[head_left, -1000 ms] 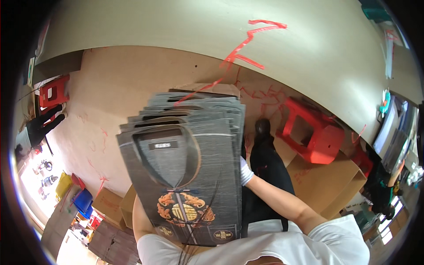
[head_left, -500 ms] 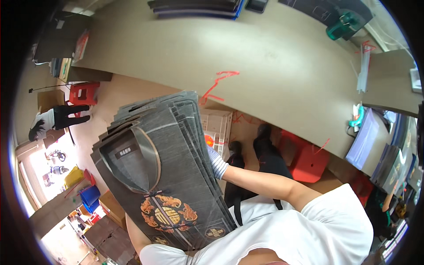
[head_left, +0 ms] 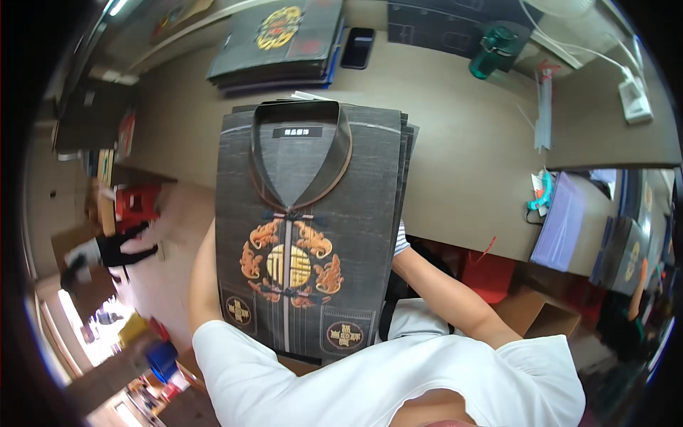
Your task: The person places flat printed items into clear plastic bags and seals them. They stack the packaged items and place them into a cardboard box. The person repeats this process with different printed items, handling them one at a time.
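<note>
A thick stack of dark grey paper jackets [head_left: 313,171] is held up in front of my chest, leaning over the table edge. The top one has a raised black stand-up collar, a gold round emblem with orange scrollwork, and two printed pockets. At its right edge my right hand [head_left: 401,238], in a blue-and-white striped glove, grips the stack; its fingers are hidden behind. My left forearm [head_left: 204,281] reaches up along the left edge, and the stack hides that hand, which supports it from that side.
On the table [head_left: 462,156], a similar stack [head_left: 274,53] lies at the back beside a black phone [head_left: 358,48]. Further right stand a green bottle [head_left: 491,53], a power strip [head_left: 634,98], a teal glue gun [head_left: 544,191] and purple sheets [head_left: 562,220]. Another person [head_left: 107,252] bends at the far left.
The stack has swung from tilted at the left to nearly upright, moving up and right over the table edge. My view has shifted, bringing more of the back stack and phone into sight.
</note>
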